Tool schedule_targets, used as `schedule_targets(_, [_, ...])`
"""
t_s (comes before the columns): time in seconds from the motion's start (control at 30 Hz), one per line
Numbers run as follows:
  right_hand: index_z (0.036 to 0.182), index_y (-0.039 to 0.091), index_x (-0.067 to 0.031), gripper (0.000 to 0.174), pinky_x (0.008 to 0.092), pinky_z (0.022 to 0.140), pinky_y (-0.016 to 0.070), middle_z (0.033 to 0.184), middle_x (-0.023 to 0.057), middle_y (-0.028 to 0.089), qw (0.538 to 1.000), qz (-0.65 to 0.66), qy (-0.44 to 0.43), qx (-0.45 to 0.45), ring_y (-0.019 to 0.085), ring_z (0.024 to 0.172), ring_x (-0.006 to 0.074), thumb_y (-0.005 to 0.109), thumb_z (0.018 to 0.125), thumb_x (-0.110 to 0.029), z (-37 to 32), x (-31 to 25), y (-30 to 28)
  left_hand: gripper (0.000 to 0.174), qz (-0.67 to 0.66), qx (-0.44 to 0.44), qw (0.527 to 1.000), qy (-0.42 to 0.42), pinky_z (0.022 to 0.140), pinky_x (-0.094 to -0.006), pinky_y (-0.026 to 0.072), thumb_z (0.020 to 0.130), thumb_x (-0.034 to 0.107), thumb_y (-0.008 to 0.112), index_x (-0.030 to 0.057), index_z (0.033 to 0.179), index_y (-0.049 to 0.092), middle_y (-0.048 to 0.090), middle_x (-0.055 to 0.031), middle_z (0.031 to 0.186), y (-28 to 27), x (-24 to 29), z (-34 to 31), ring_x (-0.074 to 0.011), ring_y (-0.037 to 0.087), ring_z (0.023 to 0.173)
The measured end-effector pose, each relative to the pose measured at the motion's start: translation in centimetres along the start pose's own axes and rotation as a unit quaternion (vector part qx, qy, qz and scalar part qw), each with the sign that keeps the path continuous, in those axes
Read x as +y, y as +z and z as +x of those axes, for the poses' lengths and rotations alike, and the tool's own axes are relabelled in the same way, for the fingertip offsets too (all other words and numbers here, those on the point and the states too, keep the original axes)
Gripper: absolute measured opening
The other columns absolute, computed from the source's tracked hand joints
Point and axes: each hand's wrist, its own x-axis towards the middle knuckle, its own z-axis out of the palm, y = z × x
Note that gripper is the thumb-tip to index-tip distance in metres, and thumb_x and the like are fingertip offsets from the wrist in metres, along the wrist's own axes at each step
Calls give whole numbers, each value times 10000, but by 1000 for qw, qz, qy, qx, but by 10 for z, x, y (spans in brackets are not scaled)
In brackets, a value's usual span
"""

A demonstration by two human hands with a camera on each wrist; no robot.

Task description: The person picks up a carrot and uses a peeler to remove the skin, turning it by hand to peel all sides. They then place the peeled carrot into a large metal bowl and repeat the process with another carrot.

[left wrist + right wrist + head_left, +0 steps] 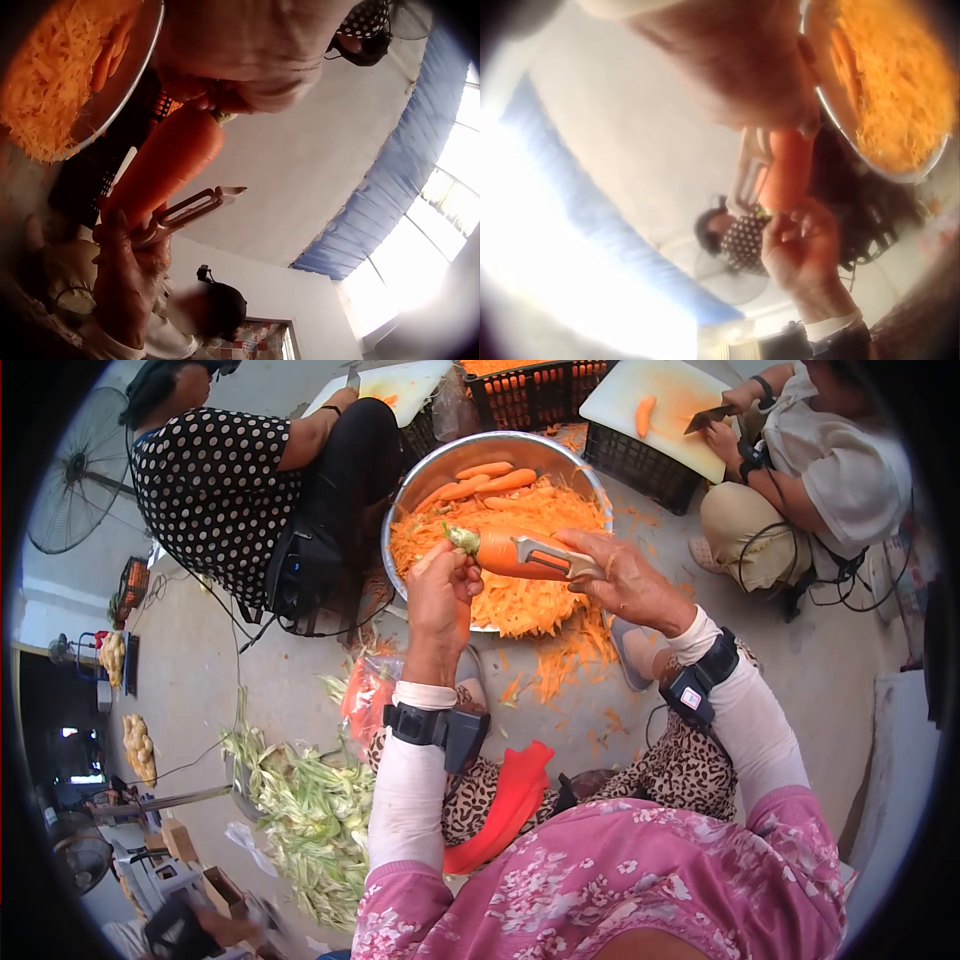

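A large orange carrot (pixel 505 552) with a green stub at its top lies crosswise between my hands, over the steel basin (pixel 402 500). At the stub end, my left hand (pixel 438 595) pinches the carrot with curled fingers. My right hand (pixel 632 580) grips a pale peeler (pixel 560 554), its slotted head alongside the carrot. In the left wrist view the right fingers (pixel 120 236) also touch the carrot's other end. Beneath them the basin is heaped with shredded carrot (pixel 530 600), and several whole peeled carrots (pixel 490 482) lie on the heap's far side.
Two people sit opposite, each at a white cutting board (pixel 655 415); the one at right holds a knife (pixel 708 418). Black crates (pixel 535 398) stand behind the basin. Corn husks (pixel 310 810) and a plastic bag (pixel 368 700) lie at left. Carrot scraps (pixel 565 670) litter the floor.
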Motion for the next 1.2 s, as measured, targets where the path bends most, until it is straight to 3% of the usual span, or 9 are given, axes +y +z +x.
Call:
schedule_targets(0.2, [1273,497,-27,536,353,875,455,1100,192,604,996,57,63,-20,586,1019,320,683,771,-62,4,-12,-3,123,-63,-68,995,-23,545,-216,389,853,15,460,10,941,546,537,-36,795,-8,5,-1,-99,503,665])
schedule_targets(0.33, [1258,512,-25,529,345,865,457,1080,185,608,998,53,39,-8,593,993,309,692,760,-47,2,-6,-2,165,-57,-91,994,-30,564,-224,391,850,19,462,-7,987,549,534,-39,802,-11,5,-1,-110,513,688])
schedule_targets(0.53, [1234,522,-20,515,359,842,464,1063,194,601,999,-5,41,-16,586,967,337,697,750,-34,1,-4,-4,147,53,-58,996,-49,566,-224,397,831,9,442,-5,926,553,528,-58,805,-6,7,-2,-110,510,692])
schedule_targets(0.63, [1232,512,-17,509,379,815,464,1011,192,588,999,-44,-32,2,573,929,357,682,752,-26,3,-8,-3,146,63,-5,997,-42,515,-209,375,803,12,445,-4,858,580,540,-44,759,-1,4,-2,-94,486,617])
schedule_targets(0.73, [1244,499,-23,523,393,796,456,955,179,564,997,-70,-13,-4,557,889,359,661,747,-2,2,-12,-6,93,223,47,973,-29,451,-223,345,792,43,485,2,753,559,543,-45,659,-3,2,0,-91,482,543])
schedule_targets(0.83, [1248,497,-30,529,394,792,446,939,168,542,996,-87,-28,8,543,881,347,645,743,20,2,-11,-6,88,339,16,939,-56,499,-229,376,822,70,479,33,780,547,545,-28,677,-8,7,1,-94,489,554])
schedule_targets(1.2, [1209,495,-28,496,393,800,434,914,153,514,997,-72,-36,-4,521,883,333,612,734,51,3,-11,-17,132,360,-67,928,-68,483,-218,348,830,111,476,53,724,529,519,-5,628,-8,15,-2,-82,472,529])
